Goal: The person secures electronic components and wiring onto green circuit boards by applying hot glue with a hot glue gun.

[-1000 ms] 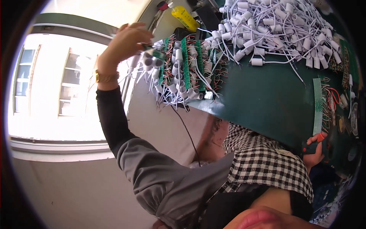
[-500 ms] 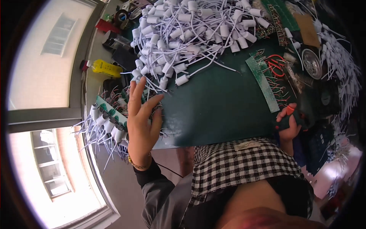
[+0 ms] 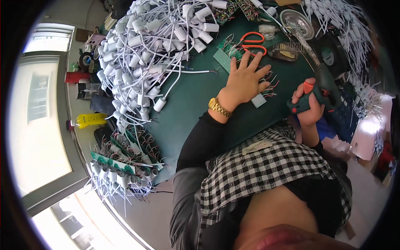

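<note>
My left hand (image 3: 246, 81), a gold watch at its wrist, lies spread over a narrow circuit board strip (image 3: 223, 59). Its fingers are apart and hide the strip's middle. Short thin wires (image 3: 273, 83) stick out along the strip's right side. To the right, my right hand (image 3: 310, 114) is wrapped round the handle of a dark green soldering gun (image 3: 301, 105) with a red trigger. That tool is apart from the strip. Orange-handled scissors (image 3: 253, 41) lie just beyond my left fingertips.
White lamp sockets with wires (image 3: 137, 58) form a big pile at the back left. Circuit boards with sockets attached (image 3: 112, 166) stand at the near left. A metal dish (image 3: 284, 20) and a wire coil stand (image 3: 287, 48) sit at the back right. A yellow bottle (image 3: 89, 121) is far left.
My left hand has moved right, from beside the socket pile onto the circuit board strip. The whole view has shifted and turned. My right hand still grips the soldering gun.
</note>
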### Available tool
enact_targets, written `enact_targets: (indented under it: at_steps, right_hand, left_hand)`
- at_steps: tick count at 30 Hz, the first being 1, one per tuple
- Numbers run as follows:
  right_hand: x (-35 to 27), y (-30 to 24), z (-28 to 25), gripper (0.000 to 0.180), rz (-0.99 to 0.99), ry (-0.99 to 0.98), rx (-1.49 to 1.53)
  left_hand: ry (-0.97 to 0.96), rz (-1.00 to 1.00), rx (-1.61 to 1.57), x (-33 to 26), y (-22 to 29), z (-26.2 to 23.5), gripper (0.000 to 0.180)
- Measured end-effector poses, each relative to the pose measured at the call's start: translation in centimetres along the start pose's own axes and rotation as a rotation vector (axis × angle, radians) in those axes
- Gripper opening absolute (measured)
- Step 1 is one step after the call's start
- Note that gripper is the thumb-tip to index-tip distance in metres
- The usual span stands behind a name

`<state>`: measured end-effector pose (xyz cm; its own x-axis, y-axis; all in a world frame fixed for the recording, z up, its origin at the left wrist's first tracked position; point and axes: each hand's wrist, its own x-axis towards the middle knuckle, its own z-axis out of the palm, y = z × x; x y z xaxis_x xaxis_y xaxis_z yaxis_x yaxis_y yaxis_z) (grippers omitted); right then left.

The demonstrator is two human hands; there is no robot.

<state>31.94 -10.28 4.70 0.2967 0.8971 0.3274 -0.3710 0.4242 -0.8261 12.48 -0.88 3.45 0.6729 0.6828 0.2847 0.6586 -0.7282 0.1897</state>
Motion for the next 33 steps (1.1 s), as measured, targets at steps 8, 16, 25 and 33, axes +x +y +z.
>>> enact_targets:
  at_steps: [8,16,25,33]
  right_hand:
    - [-1.0,0.4,0.0,0.035,0.104,-0.014,0.050]
    - [-0.9,1.1,0.9,0.038,0.160,-0.137,0.041]
    - [-2.0,1.8,0.9,0.037,0.168,-0.092,0.020]
    - [-1.6,1.5,1.3,0.038,0.196,-0.068,0.045]
  left_hand:
    - [-0.205,-0.141,0.036,-7.6,2.7,-3.4,0.064]
    - [0.109,-0.217,-0.143,-4.8,2.9,-1.4,0.069]
    - [0.300,-0.282,-0.088,-10.2,3.6,-1.3,0.074]
    - [0.208,-0.493,-0.185,-9.4,4.2,-2.3,0.077]
